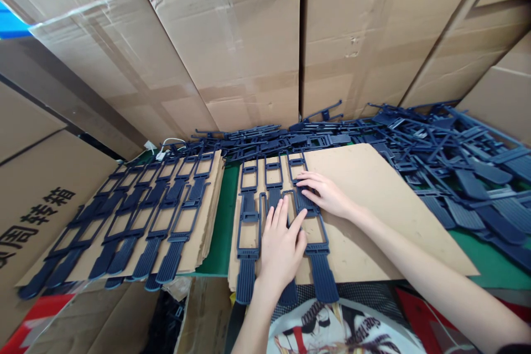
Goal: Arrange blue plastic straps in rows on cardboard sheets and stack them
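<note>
Dark blue plastic pieces, each with open rectangular frames and a ribbed paddle end, lie in a row on a cardboard sheet (373,221). My left hand (282,246) rests palm down over the middle piece (274,176), fingers spread, hiding much of it. Over the upper part of the right-hand piece (324,279) lies my right hand (326,192), its fingers apart and touching it. To the left of my hands is another such piece (246,279), untouched. Paddle ends stick out past the sheet's near edge.
At the left, a cardboard stack (211,221) bears several similar pieces (172,260). A tangled heap of dark blue pieces (431,144) runs along the back and right of the green table (224,221). Large cardboard boxes (249,38) wall off the far side. A white cable (172,141) lies behind.
</note>
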Tool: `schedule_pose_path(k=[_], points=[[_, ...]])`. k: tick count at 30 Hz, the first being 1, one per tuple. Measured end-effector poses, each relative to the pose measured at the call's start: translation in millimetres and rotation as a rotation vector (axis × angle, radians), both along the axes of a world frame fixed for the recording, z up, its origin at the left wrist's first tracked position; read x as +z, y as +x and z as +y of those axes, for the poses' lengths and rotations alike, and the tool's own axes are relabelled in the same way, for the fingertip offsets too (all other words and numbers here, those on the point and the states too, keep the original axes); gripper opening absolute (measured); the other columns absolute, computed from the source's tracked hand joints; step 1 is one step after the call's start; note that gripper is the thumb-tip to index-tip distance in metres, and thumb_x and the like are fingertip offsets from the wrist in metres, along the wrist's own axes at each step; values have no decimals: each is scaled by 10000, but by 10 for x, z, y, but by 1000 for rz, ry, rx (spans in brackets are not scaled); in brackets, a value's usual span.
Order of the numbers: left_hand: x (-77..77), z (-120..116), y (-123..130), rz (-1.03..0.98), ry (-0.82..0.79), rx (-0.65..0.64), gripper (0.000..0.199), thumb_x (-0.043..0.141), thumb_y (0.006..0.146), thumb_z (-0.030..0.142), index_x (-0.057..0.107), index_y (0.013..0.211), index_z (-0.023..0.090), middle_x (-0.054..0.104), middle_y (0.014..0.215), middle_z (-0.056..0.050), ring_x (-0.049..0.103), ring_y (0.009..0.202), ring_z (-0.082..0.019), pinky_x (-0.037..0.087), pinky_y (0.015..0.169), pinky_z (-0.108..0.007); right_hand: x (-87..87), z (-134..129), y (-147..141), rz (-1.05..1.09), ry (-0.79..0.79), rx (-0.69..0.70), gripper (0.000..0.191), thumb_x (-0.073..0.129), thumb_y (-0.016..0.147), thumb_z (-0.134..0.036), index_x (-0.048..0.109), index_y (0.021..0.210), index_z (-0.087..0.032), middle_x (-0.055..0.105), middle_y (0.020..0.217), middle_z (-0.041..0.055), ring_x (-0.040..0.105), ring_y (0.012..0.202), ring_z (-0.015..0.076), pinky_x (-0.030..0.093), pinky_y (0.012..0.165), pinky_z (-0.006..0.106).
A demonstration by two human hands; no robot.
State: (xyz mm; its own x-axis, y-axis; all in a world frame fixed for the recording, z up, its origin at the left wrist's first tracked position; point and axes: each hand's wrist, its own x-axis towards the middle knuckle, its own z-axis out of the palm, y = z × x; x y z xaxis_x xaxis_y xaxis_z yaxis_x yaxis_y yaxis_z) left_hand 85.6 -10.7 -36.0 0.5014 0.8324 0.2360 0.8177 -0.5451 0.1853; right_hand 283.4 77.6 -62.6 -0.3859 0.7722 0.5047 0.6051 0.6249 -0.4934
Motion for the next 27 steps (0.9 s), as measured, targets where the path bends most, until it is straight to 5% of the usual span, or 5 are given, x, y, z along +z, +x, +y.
schedule_pose_path(k=[12, 19, 27], points=[[-1, 4, -22, -11, -42, -14, 491, 360, 933, 214, 353, 1419, 280, 143, 1562, -53, 116, 1435, -229, 213, 1150, -489, -25, 13, 5, 4, 0, -1, 234, 466, 906, -223, 632, 1067, -185, 613, 1217, 98, 493, 1231, 236, 428, 1031, 460], [147, -51, -59, -81, -59, 16, 524, 313, 955, 207, 230, 1470, 254, 33, 1575, -45, 20, 1441, -220, 172, 1162, -477, 4, -5, -9, 39, -3, 2, 232, 482, 896, -220, 643, 1064, -213, 613, 1219, 87, 502, 1223, 238, 431, 1024, 478], [136, -98, -446, -18, -1, 187, 475, 339, 944, 198, 364, 1418, 221, 158, 1558, -73, 86, 1438, -239, 177, 1157, -506, -18, -9, 7, 29, -2, 4, 240, 482, 896, -229, 640, 1077, -223, 610, 1226, 76, 498, 1227, 237, 423, 1033, 476]])
